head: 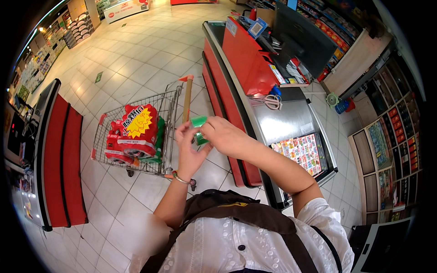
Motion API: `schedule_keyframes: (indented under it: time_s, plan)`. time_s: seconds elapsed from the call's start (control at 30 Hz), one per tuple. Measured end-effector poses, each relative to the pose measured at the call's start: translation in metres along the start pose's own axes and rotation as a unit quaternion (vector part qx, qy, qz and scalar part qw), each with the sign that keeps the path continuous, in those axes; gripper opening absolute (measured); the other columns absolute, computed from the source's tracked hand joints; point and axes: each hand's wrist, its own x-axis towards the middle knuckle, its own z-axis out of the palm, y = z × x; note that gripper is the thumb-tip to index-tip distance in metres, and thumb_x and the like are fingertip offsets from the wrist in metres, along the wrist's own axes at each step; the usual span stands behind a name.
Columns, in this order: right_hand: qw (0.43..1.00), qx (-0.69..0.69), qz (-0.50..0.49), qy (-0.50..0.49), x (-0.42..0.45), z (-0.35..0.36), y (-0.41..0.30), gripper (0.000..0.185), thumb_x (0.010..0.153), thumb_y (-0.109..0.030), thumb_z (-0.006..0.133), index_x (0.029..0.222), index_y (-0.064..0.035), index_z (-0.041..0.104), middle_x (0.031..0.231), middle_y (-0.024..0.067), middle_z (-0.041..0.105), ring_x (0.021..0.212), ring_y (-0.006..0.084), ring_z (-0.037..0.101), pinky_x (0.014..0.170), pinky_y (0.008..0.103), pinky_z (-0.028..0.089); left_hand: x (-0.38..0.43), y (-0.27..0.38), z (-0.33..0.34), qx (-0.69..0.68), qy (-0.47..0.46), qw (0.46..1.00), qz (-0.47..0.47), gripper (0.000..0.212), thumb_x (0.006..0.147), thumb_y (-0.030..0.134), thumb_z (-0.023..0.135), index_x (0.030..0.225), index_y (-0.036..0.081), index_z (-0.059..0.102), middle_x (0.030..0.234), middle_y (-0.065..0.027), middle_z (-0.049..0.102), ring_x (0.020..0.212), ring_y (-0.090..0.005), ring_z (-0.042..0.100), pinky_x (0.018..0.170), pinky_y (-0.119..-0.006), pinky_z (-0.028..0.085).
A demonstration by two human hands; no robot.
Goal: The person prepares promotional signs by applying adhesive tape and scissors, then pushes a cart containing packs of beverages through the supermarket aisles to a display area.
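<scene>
Between my two hands, in front of my chest, is a roll of green tape (201,138). My left hand (190,148) has its fingers around the left side of the roll and wears a bracelet at the wrist. My right hand (220,136) grips the roll's upper right edge with bent fingers. Just beyond my left hand stands a wire shopping cart (172,126) with a tan handle (187,99). In it lie red-wrapped bottle packs (131,143) bearing a yellow starburst price sign (139,123), with green packs (159,143) beside them.
A red checkout counter (235,133) runs along my right, with scissors (271,101), a printed leaflet (300,153) and a monitor (304,37) on it. Another red counter (65,163) stands at the left. Shelves (389,163) line the far right, and a chest freezer (126,10) is at the back.
</scene>
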Motion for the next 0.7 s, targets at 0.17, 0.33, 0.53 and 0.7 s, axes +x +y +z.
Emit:
schedule_keyframes:
  time_s: [0.17, 0.33, 0.53, 0.7]
  plan:
    - [1.000, -0.025, -0.003, -0.004, 0.005, -0.009, -0.009, 0.023, 0.075, -0.003, 0.059, 0.095, -0.0014, 0.050, 0.091, 0.0147, 0.050, 0.090, 0.0344, 0.050, 0.078, 0.0392, 0.042, 0.017, -0.015, -0.012, -0.102, -0.029, 0.993, 0.057, 0.023, 0.071, 0.001, 0.071, 0.091, 0.003, 0.058, 0.114, -0.0135, 0.050, 0.107, -0.0263, 0.052, 0.085, -0.035, 0.045]
    - [0.963, 0.130, 0.115, 0.203, 0.002, -0.018, -0.006, 0.052, 0.070, 0.005, 0.058, 0.121, 0.0001, 0.047, 0.119, 0.0170, 0.050, 0.116, 0.0327, 0.046, 0.099, 0.0381, 0.036, 0.003, -0.013, -0.010, -0.415, -0.001, 0.899, -0.140, 0.010, 0.079, -0.004, 0.062, 0.087, 0.000, 0.058, 0.109, -0.0103, 0.053, 0.106, -0.0214, 0.053, 0.083, -0.032, 0.046]
    - [0.949, 0.267, 0.160, 0.046, -0.041, 0.031, -0.015, 0.045, 0.076, 0.003, 0.057, 0.120, -0.0029, 0.049, 0.117, 0.0165, 0.051, 0.108, 0.0318, 0.052, 0.094, 0.0367, 0.041, 0.001, 0.005, -0.030, -0.399, -0.031, 0.912, -0.092, 0.010, 0.076, -0.003, 0.065, 0.084, 0.001, 0.060, 0.113, -0.0112, 0.044, 0.110, -0.0213, 0.047, 0.092, -0.033, 0.042]
    - [0.946, 0.173, 0.199, 0.190, -0.052, 0.057, -0.012, 0.029, 0.079, 0.001, 0.059, 0.107, -0.0056, 0.061, 0.092, 0.0131, 0.060, 0.081, 0.0262, 0.061, 0.070, 0.0312, 0.050, -0.002, 0.017, -0.027, -0.267, 0.002, 0.963, 0.030, 0.010, 0.075, -0.004, 0.066, 0.081, 0.002, 0.061, 0.113, -0.0102, 0.041, 0.110, -0.0252, 0.046, 0.100, -0.042, 0.040]
